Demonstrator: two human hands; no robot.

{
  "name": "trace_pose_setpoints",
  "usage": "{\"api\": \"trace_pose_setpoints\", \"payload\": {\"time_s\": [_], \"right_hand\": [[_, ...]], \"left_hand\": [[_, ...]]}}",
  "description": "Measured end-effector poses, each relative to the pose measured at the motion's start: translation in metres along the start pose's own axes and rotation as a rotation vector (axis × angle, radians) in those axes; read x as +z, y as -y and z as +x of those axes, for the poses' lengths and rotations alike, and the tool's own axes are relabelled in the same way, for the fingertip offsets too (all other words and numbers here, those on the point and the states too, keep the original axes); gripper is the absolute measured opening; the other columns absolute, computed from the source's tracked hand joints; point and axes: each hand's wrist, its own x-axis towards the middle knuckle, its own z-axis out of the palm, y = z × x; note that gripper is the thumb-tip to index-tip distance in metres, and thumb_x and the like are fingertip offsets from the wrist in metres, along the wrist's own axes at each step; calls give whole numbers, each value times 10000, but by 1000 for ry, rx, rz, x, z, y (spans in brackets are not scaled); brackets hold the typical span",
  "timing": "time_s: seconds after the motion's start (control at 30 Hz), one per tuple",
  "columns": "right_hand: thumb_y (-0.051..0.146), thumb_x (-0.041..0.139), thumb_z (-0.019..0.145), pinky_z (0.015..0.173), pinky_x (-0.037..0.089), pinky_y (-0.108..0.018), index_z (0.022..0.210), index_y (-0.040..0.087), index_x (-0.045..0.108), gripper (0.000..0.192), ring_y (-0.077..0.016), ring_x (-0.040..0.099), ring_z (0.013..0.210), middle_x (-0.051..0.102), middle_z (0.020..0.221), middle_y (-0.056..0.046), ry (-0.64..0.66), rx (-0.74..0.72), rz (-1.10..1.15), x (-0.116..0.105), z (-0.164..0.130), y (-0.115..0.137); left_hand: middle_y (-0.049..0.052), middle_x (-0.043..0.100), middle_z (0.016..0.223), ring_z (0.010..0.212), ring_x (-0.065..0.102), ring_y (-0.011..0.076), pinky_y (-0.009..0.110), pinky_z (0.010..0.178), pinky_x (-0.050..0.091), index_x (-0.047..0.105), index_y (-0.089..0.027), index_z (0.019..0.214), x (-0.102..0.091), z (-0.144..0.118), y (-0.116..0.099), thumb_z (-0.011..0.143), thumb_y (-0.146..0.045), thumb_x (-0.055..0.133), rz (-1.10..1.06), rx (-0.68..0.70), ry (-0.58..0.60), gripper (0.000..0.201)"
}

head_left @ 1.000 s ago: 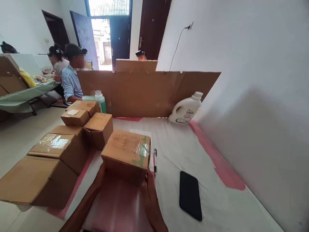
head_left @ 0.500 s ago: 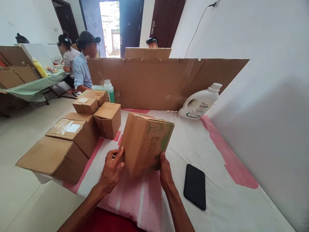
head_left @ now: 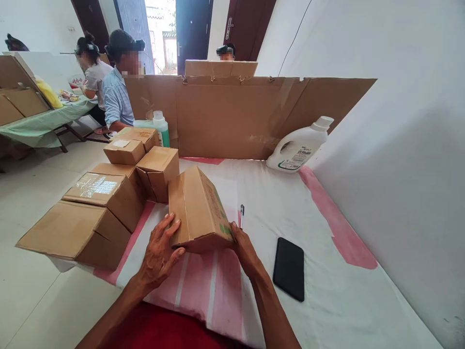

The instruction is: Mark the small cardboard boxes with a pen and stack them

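Between my two hands is a brown cardboard box (head_left: 196, 211) with green printing on its right face. It is tilted over the pink and white cloth. My left hand (head_left: 158, 252) grips its lower left side, fingers on the side face and thumb by the near edge. At the lower right corner, my right hand (head_left: 245, 247) holds it, with its other fingers partly hidden. A pen (head_left: 242, 213) lies just beyond my right hand. To the right, a black phone (head_left: 289, 269) rests on the cloth.
Several cardboard boxes (head_left: 109, 220) are grouped along the table's left side. A green-filled bottle (head_left: 164, 132) stands behind them, and a white jug (head_left: 300, 148) leans at the back right. A cardboard panel (head_left: 225, 118) spans the back. Other people (head_left: 118, 97) sit beyond.
The box has been turned in my hands, so its printed face now points right and a plain seamed face shows. The pen has come into sight behind it. My view has dipped slightly.
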Motion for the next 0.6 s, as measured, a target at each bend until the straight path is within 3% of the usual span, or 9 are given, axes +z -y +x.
{"api": "trace_pose_setpoints", "payload": {"time_s": [0.17, 0.27, 0.37, 0.47, 0.53, 0.6], "right_hand": [[816, 389, 918, 978, 541, -472, 1264, 278, 720, 721, -319, 690, 1164, 783, 1163, -88, -6, 29, 221, 15, -16, -14], [781, 350, 956, 968, 544, -448, 1370, 289, 650, 710, -306, 664, 1198, 765, 1215, -75, -36, -16, 228, 24, -30, -15], [707, 343, 1006, 925, 558, -431, 1432, 271, 608, 665, -290, 671, 1128, 755, 1202, -83, -69, -142, 97, 27, -47, 3], [710, 286, 1014, 829, 577, -435, 1381, 251, 663, 699, -275, 685, 986, 736, 1111, -102, -162, -336, -116, 26, -60, 33], [724, 341, 995, 903, 558, -474, 1349, 258, 690, 681, -289, 659, 1056, 685, 1157, -107, -238, -474, -307, 26, -62, 48], [744, 406, 968, 1078, 466, -524, 1363, 275, 674, 670, -323, 563, 1276, 595, 1349, -114, -290, -562, -403, 28, -58, 53]], "left_hand": [[136, 366, 1627, 1522, 343, 308, 557, 1232, 329, 360, -290, 1568, -3, -4, 10, 1043, -396, 505, -51, -1, 1, 555], [143, 343, 1646, 1528, 333, 320, 564, 1237, 304, 325, -283, 1594, -4, -7, 14, 1040, -437, 491, -92, -3, -5, 598], [143, 363, 1637, 1513, 353, 337, 565, 1230, 298, 314, -274, 1606, -12, -7, 13, 1034, -495, 463, -181, -45, -43, 631], [119, 490, 1536, 1436, 435, 338, 540, 1193, 338, 425, -263, 1557, -27, -1, 4, 1040, -528, 392, -242, -94, -135, 581], [111, 580, 1428, 1374, 473, 342, 518, 1149, 378, 541, -248, 1481, -36, 3, -3, 1039, -565, 342, -242, -53, -166, 579], [121, 618, 1360, 1326, 498, 349, 504, 1101, 414, 605, -229, 1425, -40, 7, -8, 1026, -623, 320, -245, -12, -142, 628]]}}
